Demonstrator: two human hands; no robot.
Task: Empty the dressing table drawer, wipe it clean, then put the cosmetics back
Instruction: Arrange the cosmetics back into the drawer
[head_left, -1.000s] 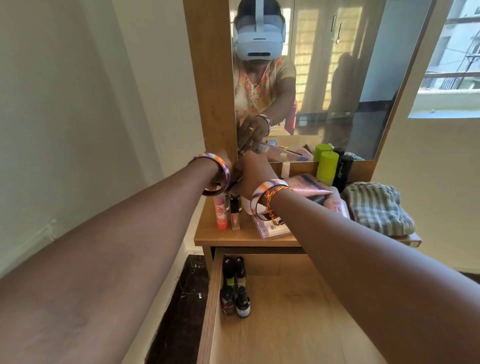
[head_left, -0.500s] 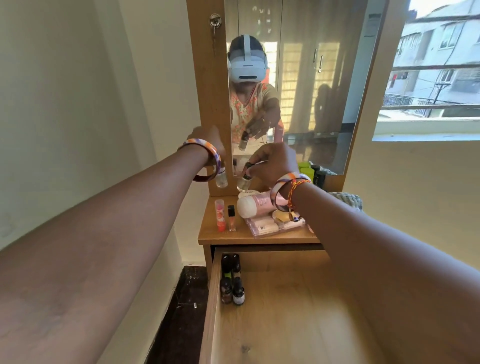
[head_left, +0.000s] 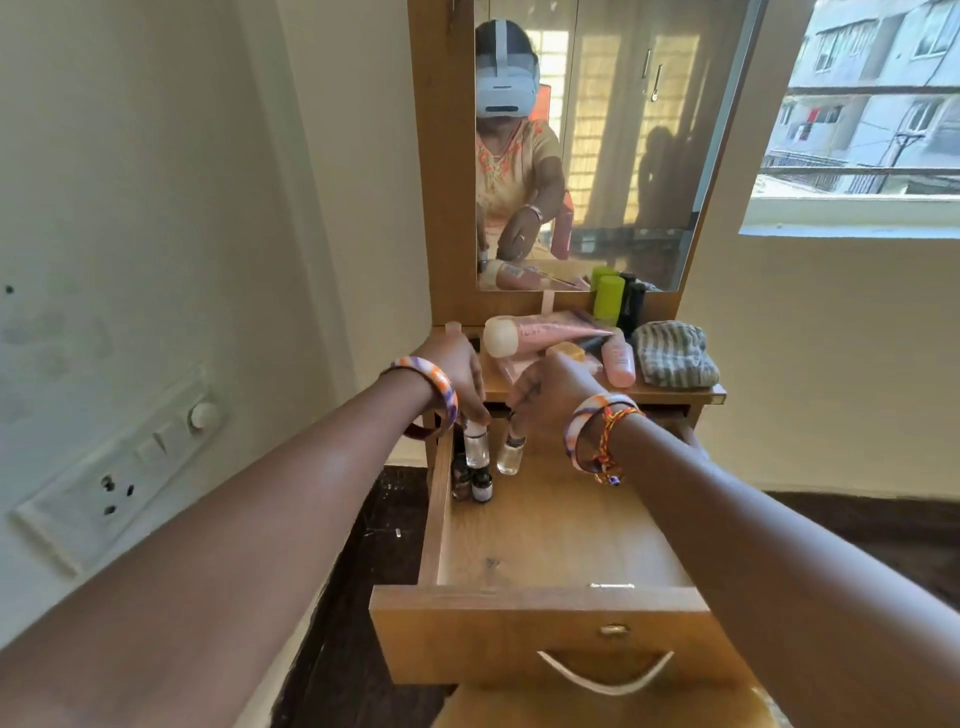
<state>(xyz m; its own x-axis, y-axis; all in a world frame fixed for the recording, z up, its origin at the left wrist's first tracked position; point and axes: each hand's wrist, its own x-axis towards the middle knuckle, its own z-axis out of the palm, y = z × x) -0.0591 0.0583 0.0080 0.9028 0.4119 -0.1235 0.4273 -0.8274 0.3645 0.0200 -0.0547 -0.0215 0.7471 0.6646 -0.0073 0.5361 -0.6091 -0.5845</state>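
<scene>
Drawer (head_left: 545, 540) long axis runs toward you; your left hand (head_left: 457, 369) and right hand (head_left: 556, 389) each pinch an upright clear bottle (head_left: 477, 447), labels unreadable

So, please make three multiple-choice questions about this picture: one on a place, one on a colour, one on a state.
1. Where does the folded striped cloth lie?
A. inside the drawer
B. on the right end of the tabletop
C. on the floor

2. What colour is the upright container by the mirror's lower edge?
A. lime green
B. red
C. blue

3. What do the hands do?
A. both rest flat and hold nothing
B. each grips a small clear bottle by its top, above the drawer
C. both pull the drawer handle

Answers:
1 B, the cloth sits on the tabletop, right of the pink bottle.
2 A, it is lime green.
3 B, the left hand holds one small clear bottle, the right hand another, over the open drawer.
</scene>
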